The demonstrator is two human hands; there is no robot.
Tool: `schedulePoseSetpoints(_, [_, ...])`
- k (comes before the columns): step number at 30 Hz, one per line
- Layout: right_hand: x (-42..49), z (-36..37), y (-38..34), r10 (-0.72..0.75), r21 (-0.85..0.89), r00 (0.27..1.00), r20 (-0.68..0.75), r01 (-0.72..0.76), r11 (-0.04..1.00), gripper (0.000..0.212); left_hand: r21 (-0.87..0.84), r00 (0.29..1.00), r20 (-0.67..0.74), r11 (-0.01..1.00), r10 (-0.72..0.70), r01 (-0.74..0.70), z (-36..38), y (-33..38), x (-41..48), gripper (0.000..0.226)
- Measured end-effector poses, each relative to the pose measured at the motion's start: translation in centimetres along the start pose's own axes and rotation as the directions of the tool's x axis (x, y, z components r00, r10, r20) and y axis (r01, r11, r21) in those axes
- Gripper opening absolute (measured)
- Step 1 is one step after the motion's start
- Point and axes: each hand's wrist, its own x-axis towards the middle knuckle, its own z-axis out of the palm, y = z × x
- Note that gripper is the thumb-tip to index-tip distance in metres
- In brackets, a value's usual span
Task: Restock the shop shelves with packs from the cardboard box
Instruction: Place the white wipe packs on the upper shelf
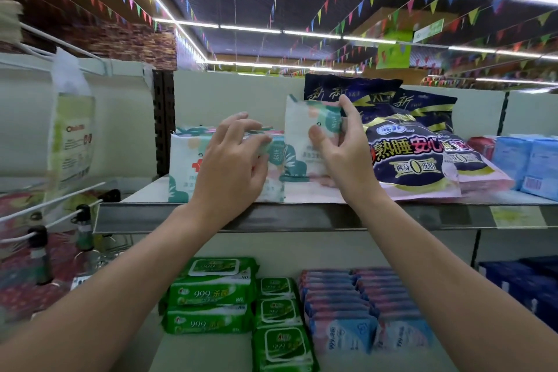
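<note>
White packs with teal leaf print [184, 166] lie stacked on the top metal shelf [302, 216]. My left hand [232, 166] rests on the front of that stack, fingers curled over its top edge. My right hand [341, 145] grips another white and teal pack [302, 127] that stands upright just right of the stack, thumb on its front and fingers behind its top. The cardboard box is out of view.
Dark navy packs [407, 157] lean right of my right hand, with light blue packs [525, 160] further right. On the shelf below lie green wipes packs [211, 293] and pink-blue packs [362, 308]. Wire hooks with hanging goods [72, 130] stick out at left.
</note>
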Motion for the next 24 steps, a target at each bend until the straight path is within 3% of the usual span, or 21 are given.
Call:
schedulePoseSetpoints(5, [-0.2,2.6,-2.3,-0.021,0.147,0.993,0.113,0.004,0.989,0.073,-0.347,0.935,-0.032,0.881,-0.354,0.321,-2.8,1.4,2.3,0.028])
schedulePoseSetpoints(9, [0.3,5.0,-3.3,-0.053,0.123,0.983,0.174,0.032,0.992,0.062,-0.289,0.930,-0.069,0.900,-0.360,0.327,-4.8,-0.8,2.9,0.035])
schedulePoseSetpoints(13, [0.2,6.4,-3.1,-0.128,-0.008,0.977,0.170,0.131,0.991,0.058,-0.228,0.936,-0.047,0.916,-0.349,0.330,-5.3,-3.6,1.9,0.037])
schedulePoseSetpoints(16, [-0.3,6.7,-2.9,-0.175,-0.071,0.974,0.144,0.186,0.980,0.058,-0.314,0.915,0.038,0.865,-0.401,0.392,-5.5,-4.3,0.9,0.030])
schedulePoseSetpoints(20, [-0.4,7.9,-3.2,-0.242,-0.139,0.957,0.162,0.265,0.954,0.059,-0.532,0.863,0.244,0.683,-0.442,0.501,-6.1,-4.5,0.7,0.033])
schedulePoseSetpoints(24, [-0.7,9.0,-2.6,-0.245,-0.266,0.943,0.223,0.301,0.916,0.070,-0.524,0.869,0.220,0.697,-0.444,0.489,-6.3,-5.9,0.7,0.045])
